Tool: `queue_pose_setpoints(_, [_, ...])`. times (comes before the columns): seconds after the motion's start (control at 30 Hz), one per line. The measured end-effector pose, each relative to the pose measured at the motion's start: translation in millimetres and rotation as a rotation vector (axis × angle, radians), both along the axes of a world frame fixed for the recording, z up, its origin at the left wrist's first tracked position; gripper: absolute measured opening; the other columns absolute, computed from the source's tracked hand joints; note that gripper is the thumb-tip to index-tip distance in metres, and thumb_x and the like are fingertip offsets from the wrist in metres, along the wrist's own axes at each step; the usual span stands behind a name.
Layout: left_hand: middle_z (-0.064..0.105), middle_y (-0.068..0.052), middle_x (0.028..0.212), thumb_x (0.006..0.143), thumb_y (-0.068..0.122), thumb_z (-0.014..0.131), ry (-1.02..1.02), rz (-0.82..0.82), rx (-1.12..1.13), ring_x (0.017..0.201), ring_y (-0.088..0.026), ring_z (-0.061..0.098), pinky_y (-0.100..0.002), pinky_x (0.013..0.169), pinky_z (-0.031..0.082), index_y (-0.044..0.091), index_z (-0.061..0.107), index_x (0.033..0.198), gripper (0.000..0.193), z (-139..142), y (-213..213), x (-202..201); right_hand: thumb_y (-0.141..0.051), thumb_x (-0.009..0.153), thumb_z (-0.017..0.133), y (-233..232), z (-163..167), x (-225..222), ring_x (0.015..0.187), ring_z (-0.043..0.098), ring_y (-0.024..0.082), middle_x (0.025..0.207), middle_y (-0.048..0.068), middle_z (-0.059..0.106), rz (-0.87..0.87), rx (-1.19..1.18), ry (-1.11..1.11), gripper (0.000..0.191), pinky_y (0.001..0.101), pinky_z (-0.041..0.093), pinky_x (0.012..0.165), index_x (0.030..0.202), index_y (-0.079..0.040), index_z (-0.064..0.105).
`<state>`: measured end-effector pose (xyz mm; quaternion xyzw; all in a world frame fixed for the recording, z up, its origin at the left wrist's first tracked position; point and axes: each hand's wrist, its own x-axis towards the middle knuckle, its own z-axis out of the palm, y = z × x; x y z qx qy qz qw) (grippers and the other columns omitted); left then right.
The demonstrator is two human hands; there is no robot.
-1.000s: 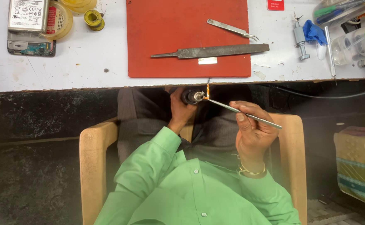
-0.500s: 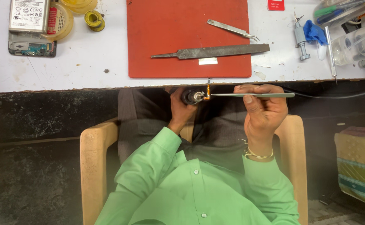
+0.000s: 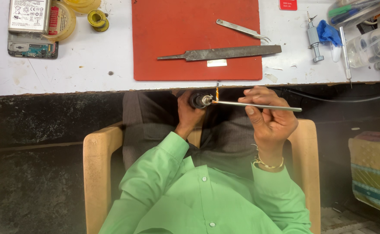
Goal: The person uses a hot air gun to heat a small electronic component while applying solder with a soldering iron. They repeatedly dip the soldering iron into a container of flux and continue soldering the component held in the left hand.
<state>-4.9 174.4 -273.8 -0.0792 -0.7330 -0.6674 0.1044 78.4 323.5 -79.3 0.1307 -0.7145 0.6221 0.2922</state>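
My left hand (image 3: 189, 113) is closed around a short dark cylindrical tool (image 3: 200, 100) with a metal chuck, held just below the table edge. A thin golden strip (image 3: 217, 92) sticks up from the chuck toward the edge. My right hand (image 3: 269, 118) pinches a slim grey metal rod (image 3: 259, 105) between thumb and fingers. The rod lies almost level, and its left tip touches the golden strip at the chuck. Both hands hover over my lap, in front of the red mat (image 3: 196, 39).
On the red mat lie a long flat file (image 3: 224, 53) and tweezers (image 3: 242, 29). The white table (image 3: 90, 65) carries a phone with its back off (image 3: 30, 30), solder spools (image 3: 98, 19), and small tools and bottles (image 3: 350, 34) at right. I sit in a tan chair (image 3: 97, 173).
My right hand swung the rod from slanting down-right up to level, and it now dips slightly at its right end. My left hand and the dark tool stayed put.
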Motion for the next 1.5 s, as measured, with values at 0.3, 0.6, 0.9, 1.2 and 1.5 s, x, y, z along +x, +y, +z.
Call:
queue_pose_setpoints(0.3, [0.073,-0.013,0.085,0.074,0.015,0.079,0.022,0.006,0.015,0.075,-0.027,0.072,-0.035,0.071,0.056,-0.001,0.067,0.09,0.026,4.3,0.0,-0.1,-0.005,0.098,0.078,-9.8,15.8,6.1,0.108,0.072,0.022,0.101,0.01,0.077,-0.117,0.281,0.032,0.017,0.0386,0.05,0.11,0.11,-0.006,0.066])
queue_pose_setpoints(0.6, [0.073,-0.013,0.084,0.074,0.016,0.08,-0.005,0.002,0.008,0.075,-0.027,0.072,-0.035,0.072,0.057,-0.001,0.066,0.09,0.026,6.8,-1.1,0.5,-0.004,0.096,0.079,-9.8,15.8,6.5,0.106,0.073,0.022,0.1,0.01,0.077,-0.143,0.313,0.019,0.016,0.0366,0.051,0.106,0.106,-0.005,0.068])
queue_pose_setpoints(0.9, [0.073,-0.012,0.085,0.077,0.019,0.082,-0.007,-0.018,0.017,0.077,-0.025,0.073,-0.035,0.072,0.057,-0.001,0.068,0.091,0.028,8.3,-1.1,1.1,-0.002,0.095,0.08,-9.9,15.3,5.6,0.105,0.073,0.021,0.1,0.01,0.077,-0.138,0.325,0.032,0.017,0.0364,0.05,0.108,0.107,-0.005,0.068])
queue_pose_setpoints(1.2, [0.074,-0.011,0.087,0.077,0.019,0.082,0.018,-0.015,0.029,0.078,-0.024,0.073,-0.035,0.074,0.058,0.0,0.068,0.094,0.029,6.0,-0.4,0.6,0.0,0.094,0.078,-11.0,18.3,5.7,0.106,0.073,0.021,0.1,0.01,0.077,-0.144,0.342,0.03,0.017,0.0376,0.049,0.109,0.107,-0.005,0.068])
queue_pose_setpoints(1.5, [0.073,-0.012,0.086,0.076,0.02,0.082,0.011,-0.008,0.0,0.077,-0.025,0.073,-0.035,0.073,0.057,0.0,0.067,0.091,0.029,4.2,-0.5,0.6,-0.001,0.095,0.078,-11.2,19.3,7.9,0.106,0.073,0.02,0.1,0.009,0.077,-0.149,0.323,0.033,0.018,0.039,0.05,0.11,0.108,-0.007,0.067])
